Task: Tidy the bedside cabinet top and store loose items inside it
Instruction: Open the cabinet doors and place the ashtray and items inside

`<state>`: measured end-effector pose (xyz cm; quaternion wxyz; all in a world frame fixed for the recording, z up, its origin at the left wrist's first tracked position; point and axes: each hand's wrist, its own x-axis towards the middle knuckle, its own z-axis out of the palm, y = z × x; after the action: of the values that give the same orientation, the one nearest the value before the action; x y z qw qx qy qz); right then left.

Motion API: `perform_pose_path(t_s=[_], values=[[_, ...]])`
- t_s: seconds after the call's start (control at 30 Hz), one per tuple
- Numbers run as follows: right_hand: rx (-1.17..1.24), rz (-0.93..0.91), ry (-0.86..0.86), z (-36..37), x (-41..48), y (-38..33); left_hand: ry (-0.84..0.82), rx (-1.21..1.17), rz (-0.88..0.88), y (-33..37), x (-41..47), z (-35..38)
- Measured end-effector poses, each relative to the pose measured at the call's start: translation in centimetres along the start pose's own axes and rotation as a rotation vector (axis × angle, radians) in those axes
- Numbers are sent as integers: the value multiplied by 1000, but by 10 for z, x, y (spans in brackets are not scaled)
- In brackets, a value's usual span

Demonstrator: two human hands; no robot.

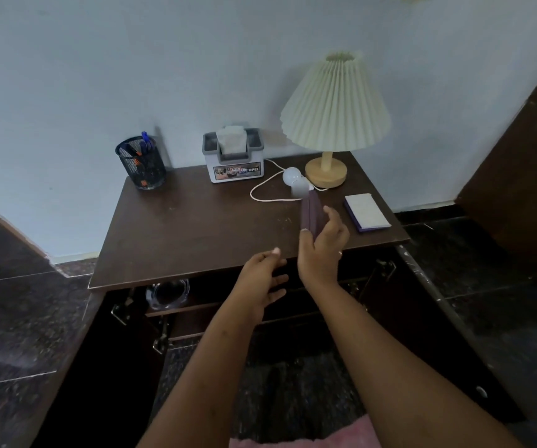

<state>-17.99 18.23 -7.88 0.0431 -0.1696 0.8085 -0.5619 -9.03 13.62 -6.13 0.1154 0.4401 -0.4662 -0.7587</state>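
My right hand [322, 250] holds a flat purple case [310, 211] upright above the front right of the dark wooden cabinet top [179, 227]. My left hand [265, 279] hovers open just in front of the cabinet's front edge, fingers relaxed, holding nothing. On the top lie a white bulb [294, 181] with a looped white cord [260, 192], and a white notepad with a purple cover [367, 211] at the right edge. Both cabinet doors stand open below. A glass ashtray [166, 294] sits on the inner shelf at the left.
A black mesh pen holder [141, 163] stands at the back left, a grey tissue box [234, 155] at the back middle, and a pleated cream lamp [335, 114] at the back right. The open doors [438, 318] flank my arms. Dark tiled floor surrounds the cabinet.
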Motion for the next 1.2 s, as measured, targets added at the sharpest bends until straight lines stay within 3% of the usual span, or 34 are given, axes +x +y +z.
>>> perform_pose_path(t_s=[0.2,0.33,0.47,0.57,0.73,0.8,0.93,1.07,1.2], values=[[353,106,-275,0,-36,-23,-179,-118,162,10,0,-10],[106,81,-513,1,-42,-22,-77,-90,166,17,0,-28],[192,243,-889,-2,-42,-17,-129,118,-9,23,-2,-77],[111,374,-1140,0,-46,-11,-215,252,-157,24,-9,-108],[-36,600,-1412,0,-42,7,-188,319,-411,3,-7,-101],[-87,655,-1358,-2,-38,19,-133,314,-405,-12,-1,-85],[-162,745,-1083,-2,-27,48,-46,266,-283,-42,16,-42],[-118,715,-759,-3,-6,77,-102,291,-131,-59,27,-4],[-243,606,-460,-4,18,111,-226,294,-138,-75,35,22]])
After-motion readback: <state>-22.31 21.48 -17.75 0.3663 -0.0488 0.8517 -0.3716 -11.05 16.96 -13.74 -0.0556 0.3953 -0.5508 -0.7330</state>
